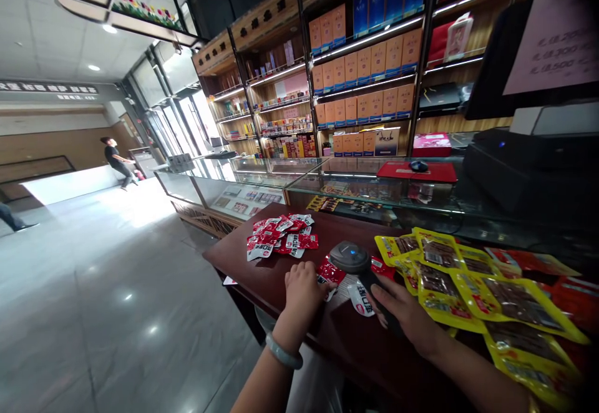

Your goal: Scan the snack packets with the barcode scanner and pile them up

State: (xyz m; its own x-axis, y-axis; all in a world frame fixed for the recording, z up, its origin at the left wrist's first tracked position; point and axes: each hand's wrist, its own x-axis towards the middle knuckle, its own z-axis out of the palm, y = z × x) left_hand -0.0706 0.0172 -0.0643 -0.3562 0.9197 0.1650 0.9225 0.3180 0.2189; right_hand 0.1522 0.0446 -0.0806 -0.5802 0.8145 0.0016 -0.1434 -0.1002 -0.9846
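Note:
My right hand (402,307) is wrapped around the handle of a black barcode scanner (350,257), a blue light showing on its head. Under and beside the scanner lie small red-and-white snack packets, one (361,299) with its white end outward. My left hand (302,285), with a pale bangle at its wrist, rests low over the brown table (234,254). Its fingers are curled and its thumb presses the edge of a red-and-white snack packet (331,271), partly covered by the scanner. Beyond it sits a pile of similar packets (276,235). Yellow snack bags (440,251) lie right of my right hand.
Glass display counters (253,179) run behind the table, with a red mat (416,171) and a mouse (418,166) on top. A monitor (498,57) stands at right. Shelves of boxes (365,67) line the wall. A person (116,158) is far left on the grey floor.

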